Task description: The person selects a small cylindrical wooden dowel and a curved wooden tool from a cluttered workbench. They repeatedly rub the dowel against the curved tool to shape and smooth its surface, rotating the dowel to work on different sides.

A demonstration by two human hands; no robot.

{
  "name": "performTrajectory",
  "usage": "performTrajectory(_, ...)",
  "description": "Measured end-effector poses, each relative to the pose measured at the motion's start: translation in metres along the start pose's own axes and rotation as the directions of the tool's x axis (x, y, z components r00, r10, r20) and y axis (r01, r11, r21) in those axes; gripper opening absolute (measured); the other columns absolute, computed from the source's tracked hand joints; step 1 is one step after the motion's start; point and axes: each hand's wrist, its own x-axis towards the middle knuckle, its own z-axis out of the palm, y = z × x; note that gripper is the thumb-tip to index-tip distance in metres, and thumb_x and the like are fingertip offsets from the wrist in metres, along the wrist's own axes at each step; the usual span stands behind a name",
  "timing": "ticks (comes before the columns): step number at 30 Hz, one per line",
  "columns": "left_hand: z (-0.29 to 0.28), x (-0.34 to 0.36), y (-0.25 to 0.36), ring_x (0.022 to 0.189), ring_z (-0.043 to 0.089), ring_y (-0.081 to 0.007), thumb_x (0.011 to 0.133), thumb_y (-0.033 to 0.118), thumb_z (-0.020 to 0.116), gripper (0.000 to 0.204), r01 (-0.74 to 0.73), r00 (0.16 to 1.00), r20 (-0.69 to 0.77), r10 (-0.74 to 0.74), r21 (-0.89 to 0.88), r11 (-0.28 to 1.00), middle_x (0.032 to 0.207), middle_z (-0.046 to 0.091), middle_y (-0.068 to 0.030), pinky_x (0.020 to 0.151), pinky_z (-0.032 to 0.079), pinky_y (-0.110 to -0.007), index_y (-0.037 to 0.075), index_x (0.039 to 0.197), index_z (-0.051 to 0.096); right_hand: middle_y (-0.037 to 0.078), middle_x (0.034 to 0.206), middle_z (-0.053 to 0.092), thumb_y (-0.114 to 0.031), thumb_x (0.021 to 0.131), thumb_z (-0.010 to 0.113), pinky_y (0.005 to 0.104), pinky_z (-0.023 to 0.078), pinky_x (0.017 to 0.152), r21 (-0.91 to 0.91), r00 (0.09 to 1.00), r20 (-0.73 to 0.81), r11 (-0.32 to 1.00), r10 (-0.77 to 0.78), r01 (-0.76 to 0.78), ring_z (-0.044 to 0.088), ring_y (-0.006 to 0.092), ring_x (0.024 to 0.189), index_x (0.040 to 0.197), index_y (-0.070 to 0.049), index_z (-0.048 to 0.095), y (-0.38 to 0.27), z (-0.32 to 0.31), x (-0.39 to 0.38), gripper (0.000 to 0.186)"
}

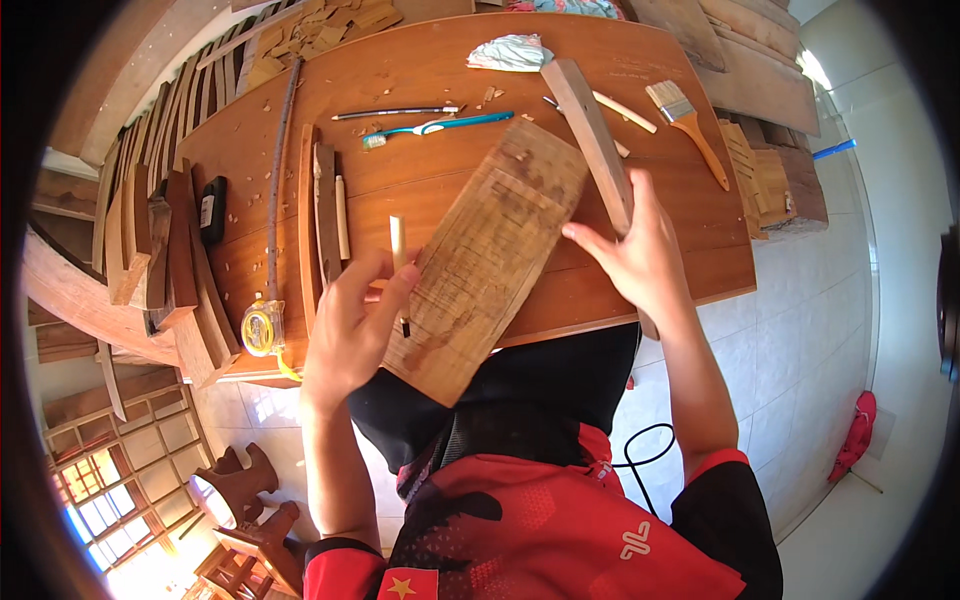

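My left hand (358, 310) is closed around a thin stick (397, 238) with a pale upper end and a dark lower tip; its exact kind is unclear. Beside it a worn, stained wooden board (490, 260) slants across the table's near edge, its lower end over my lap. My right hand (640, 250) has thumb and fingers apart, the thumb at the board's right edge. A long squared wooden bar (590, 140) runs under that hand, and a piece of it shows below the wrist side.
On the brown table (420, 180) are a toothbrush (440, 126), a pencil (395, 113), a paintbrush (688, 130), a crumpled cloth (508, 52) and wood strips (325, 210). A yellow tape measure (263, 327) lies at the near left. Stacked timber (150, 240) borders the left side.
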Motion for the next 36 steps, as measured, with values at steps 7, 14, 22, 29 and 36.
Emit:
performTrajectory(7,0.027,-0.063,0.009,0.077,0.072,-0.029,0.101,0.014,0.067,0.02,0.091,0.993,0.096,-0.075,-0.175,0.98,0.084,0.071,-0.0172,0.074,0.056,-0.037,-0.005,0.104,0.068,0.026,0.118,0.073,-0.034,0.091,0.082,0.0471,0.054,0.095,0.219,0.947,0.308,0.976,-0.088,0.019,0.071,0.0413,0.113,0.135,0.006,0.05,-0.025,0.008,0.052,0.068)
performTrajectory(14,0.076,-0.079,0.013,0.105,0.072,-0.0362,0.101,0.017,0.07,0.023,0.1,0.952,0.306,0.016,-0.358,0.928,0.149,0.052,-0.0351,0.09,0.057,-0.039,-0.003,0.111,0.067,0.025,0.128,0.068,-0.044,0.095,0.077,0.0444,0.051,0.098,0.089,0.798,0.494,0.933,-0.346,0.35,0.067,0.032,0.118,0.137,0.003,0.054,-0.071,0.053,0.082,0.067)
performTrajectory(22,0.094,-0.039,0.011,0.111,0.072,-0.0288,0.101,0.015,0.071,0.016,-0.241,0.962,0.073,0.263,-0.228,0.943,0.112,0.075,-0.0182,0.091,0.055,-0.036,0.0,0.097,0.071,0.015,0.092,0.071,-0.047,0.099,0.069,0.0393,0.053,0.067,0.246,0.764,0.524,0.926,-0.377,0.288,0.068,0.023,0.075,0.122,0.0,0.062,-0.102,0.044,0.102,0.052)
performTrajectory(29,0.019,0.025,0.034,0.08,0.07,-0.018,0.089,0.02,0.084,0.02,-0.299,0.94,0.153,0.306,-0.062,0.952,0.086,0.076,-0.0098,0.074,0.054,-0.034,0.002,0.097,0.081,-0.002,0.07,0.055,-0.035,0.097,0.075,0.0227,0.038,0.038,0.716,0.943,0.305,0.685,-0.132,-0.136,0.049,0.0053,0.043,0.121,0.002,0.06,-0.042,-0.033,0.034,0.046)
performTrajectory(36,0.043,0.071,0.028,0.077,0.067,-0.0181,0.086,0.028,0.086,0.027,-0.493,0.819,0.328,0.47,-0.016,0.87,0.085,0.075,-0.0075,0.073,0.052,-0.034,0.004,0.098,0.081,0.005,0.074,0.069,-0.008,0.089,0.083,0.0221,0.038,0.038,0.672,0.971,0.237,0.719,0.019,-0.178,0.054,0.0051,0.046,0.107,0.001,0.063,-0.049,-0.005,-0.003,0.029)
